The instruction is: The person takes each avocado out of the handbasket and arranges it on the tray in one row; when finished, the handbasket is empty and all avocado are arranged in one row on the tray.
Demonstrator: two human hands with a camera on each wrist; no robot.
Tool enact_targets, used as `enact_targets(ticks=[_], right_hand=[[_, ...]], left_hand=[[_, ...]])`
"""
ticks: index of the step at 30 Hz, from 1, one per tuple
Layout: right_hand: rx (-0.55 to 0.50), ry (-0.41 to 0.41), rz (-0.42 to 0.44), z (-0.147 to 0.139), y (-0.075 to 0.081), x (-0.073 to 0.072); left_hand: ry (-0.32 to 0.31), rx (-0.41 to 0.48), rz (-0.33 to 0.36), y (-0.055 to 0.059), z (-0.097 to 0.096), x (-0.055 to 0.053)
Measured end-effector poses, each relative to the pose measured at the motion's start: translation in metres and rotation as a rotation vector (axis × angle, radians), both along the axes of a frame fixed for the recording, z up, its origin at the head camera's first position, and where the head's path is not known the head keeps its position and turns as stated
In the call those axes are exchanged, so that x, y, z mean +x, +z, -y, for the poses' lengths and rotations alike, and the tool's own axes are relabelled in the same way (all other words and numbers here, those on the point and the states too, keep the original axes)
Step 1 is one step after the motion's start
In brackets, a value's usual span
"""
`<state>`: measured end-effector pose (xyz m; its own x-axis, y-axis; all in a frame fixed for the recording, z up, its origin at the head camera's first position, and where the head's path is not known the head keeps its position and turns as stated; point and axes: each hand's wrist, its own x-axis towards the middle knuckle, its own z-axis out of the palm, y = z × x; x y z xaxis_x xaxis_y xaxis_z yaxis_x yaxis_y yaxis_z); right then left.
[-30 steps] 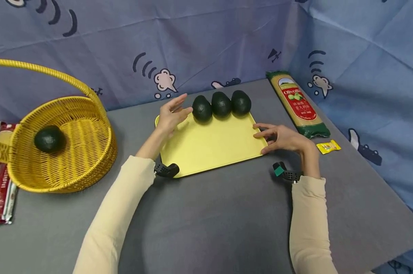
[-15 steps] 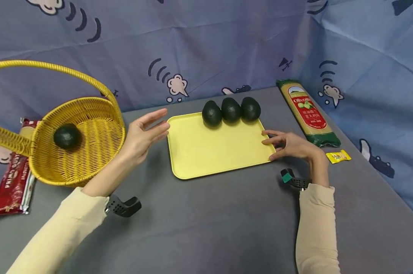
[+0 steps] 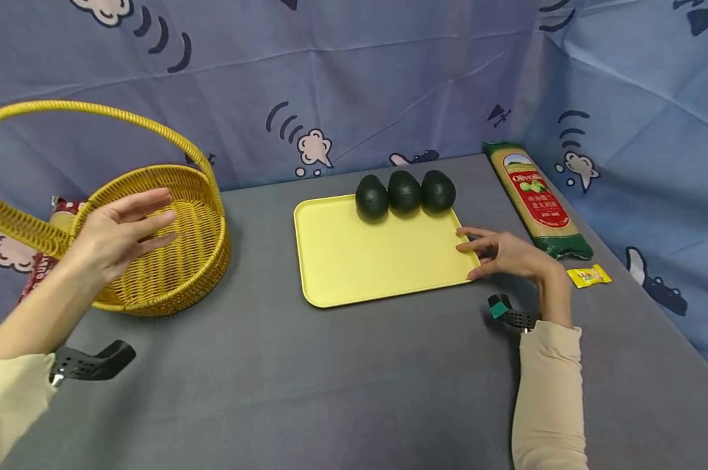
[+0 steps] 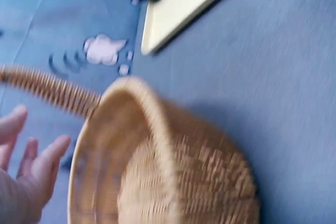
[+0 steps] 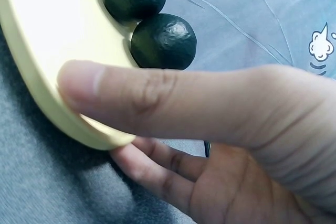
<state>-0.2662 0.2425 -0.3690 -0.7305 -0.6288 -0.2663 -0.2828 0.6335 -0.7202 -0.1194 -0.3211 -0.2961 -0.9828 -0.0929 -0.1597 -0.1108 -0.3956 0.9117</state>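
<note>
My left hand (image 3: pixel 109 238) is over the yellow wicker basket (image 3: pixel 208 277), its fingers extended and nothing in its grasp. From the left wrist, the hand (image 4: pixel 31 182) appears beside the basket's rim, below the handle (image 4: pixel 50 88). The head view has the near part of the basket's inside hidden behind this hand. At the yellow tray's (image 3: pixel 383 261) right end, my right hand (image 3: pixel 509 256) grips the edge. Its thumb (image 5: pixel 100 85) lies over the rim, with fingertips against the outside. Three dark green avocados stand in a row along the tray's back edge: left (image 3: pixel 372 198), middle (image 3: pixel 404 192), right (image 3: pixel 438 191).
A green-and-red pack of spaghetti (image 3: pixel 538 199) lies at the right, behind a small yellow packet (image 3: pixel 589 276). A red pack (image 3: pixel 36 271) is partly hidden behind the basket. Patterned blue cloth (image 3: pixel 354 78) hangs along the back and right of the grey table (image 3: pixel 354 378).
My left hand has moved from beside the leftmost avocado on the tray to over the basket, now covering the avocado seen there earlier. The right hand has stayed at the tray's edge.
</note>
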Motion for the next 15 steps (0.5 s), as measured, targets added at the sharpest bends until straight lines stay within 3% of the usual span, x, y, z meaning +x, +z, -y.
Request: enact_targets(ticks=[3, 7, 15], right_hand=[[0.004, -0.006, 0.005, -0.002, 0.000, 0.000], [0.011, -0.008, 0.000, -0.005, -0.001, 0.001], [0.014, -0.008, 0.006, -0.007, -0.004, 0.002]], left_hand=[[-0.005, -0.082, 0.104, 0.007, 0.025, -0.006], [-0.019, -0.278, 0.226, 0.012, 0.046, -0.015], [-0.060, -0.663, 0.339, -0.005, 0.073, -0.023]])
